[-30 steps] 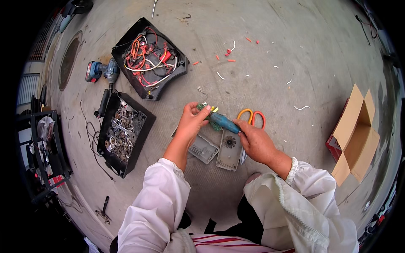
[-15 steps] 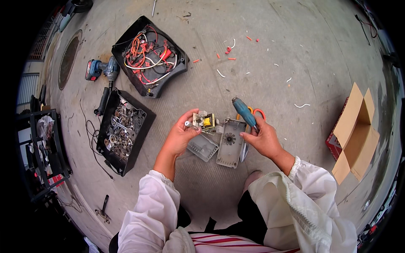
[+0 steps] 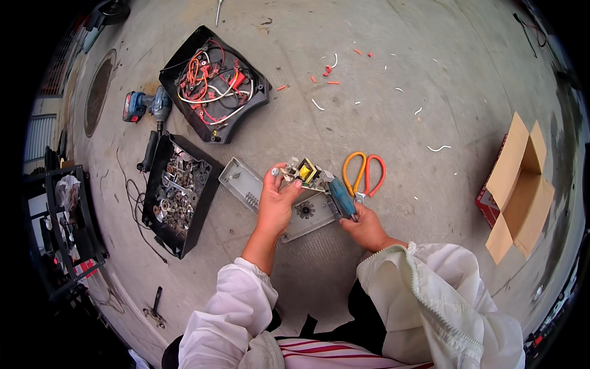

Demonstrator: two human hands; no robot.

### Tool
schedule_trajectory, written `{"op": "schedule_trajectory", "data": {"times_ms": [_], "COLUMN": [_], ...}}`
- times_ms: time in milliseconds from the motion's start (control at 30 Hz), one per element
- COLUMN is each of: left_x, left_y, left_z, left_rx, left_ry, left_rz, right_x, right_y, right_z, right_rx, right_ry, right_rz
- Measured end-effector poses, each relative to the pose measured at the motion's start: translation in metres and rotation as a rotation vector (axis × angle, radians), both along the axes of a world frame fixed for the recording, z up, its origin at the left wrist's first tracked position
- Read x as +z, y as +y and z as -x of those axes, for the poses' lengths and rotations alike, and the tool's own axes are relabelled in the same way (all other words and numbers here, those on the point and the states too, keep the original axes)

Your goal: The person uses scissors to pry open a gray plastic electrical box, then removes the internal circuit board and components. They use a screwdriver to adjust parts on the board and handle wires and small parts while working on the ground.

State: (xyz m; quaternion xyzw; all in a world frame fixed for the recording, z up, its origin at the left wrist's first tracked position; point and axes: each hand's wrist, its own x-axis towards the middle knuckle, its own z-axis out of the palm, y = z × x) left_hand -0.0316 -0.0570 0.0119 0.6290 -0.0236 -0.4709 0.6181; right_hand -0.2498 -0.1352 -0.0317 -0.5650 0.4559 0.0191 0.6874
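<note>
My left hand (image 3: 278, 198) pinches a small circuit board (image 3: 305, 170) with a yellow-wrapped transformer on it. A hand tool with a thick teal handle (image 3: 342, 197) is in my right hand (image 3: 367, 229), gripped near its metal end. The handle's far end meets the board's right side; whether they touch I cannot tell. Under my hands lies a grey plastic case half (image 3: 307, 229) with a round vent pattern, and another grey case half (image 3: 241, 183) is partly behind my left hand. Scissors (image 3: 361, 178) with yellow and orange-red handles lie just beyond my right hand, blades hidden.
To the left stand a black bin (image 3: 206, 212) of metal parts, a black tray (image 3: 261, 101) of coloured wires, and a cordless power tool (image 3: 161, 106). An opened cardboard box (image 3: 515, 195) is at the right. Wire scraps (image 3: 439, 148) litter the concrete floor.
The teal-handled tool has swung down and left to the board. The case halves have shifted and spread leftward under my left hand. More of the scissors' handles now shows.
</note>
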Motion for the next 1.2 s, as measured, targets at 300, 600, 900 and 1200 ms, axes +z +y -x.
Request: {"op": "schedule_trajectory", "data": {"times_ms": [300, 600, 900, 1200], "left_x": [-0.015, -0.025, -0.004, -0.027], "left_y": [-0.023, -0.009, -0.007, 0.001], "left_z": [0.008, 0.000, -0.009, -0.014], "left_rx": [-0.130, -0.219, -0.320, -0.354], "left_ry": [-0.485, -0.493, -0.617, -0.724], "left_rz": [-0.014, -0.012, -0.121, -0.077], "right_x": [-0.011, 0.039, 0.038, 0.047], "right_y": [-0.012, -0.060, -0.058, -0.060], "right_z": [0.018, -0.019, -0.027, -0.026], "right_rx": [0.047, 0.207, 0.435, 0.531], "right_ry": [0.046, -0.127, 0.037, 0.119], "right_rz": [0.061, 0.680, 0.835, 0.908]}}
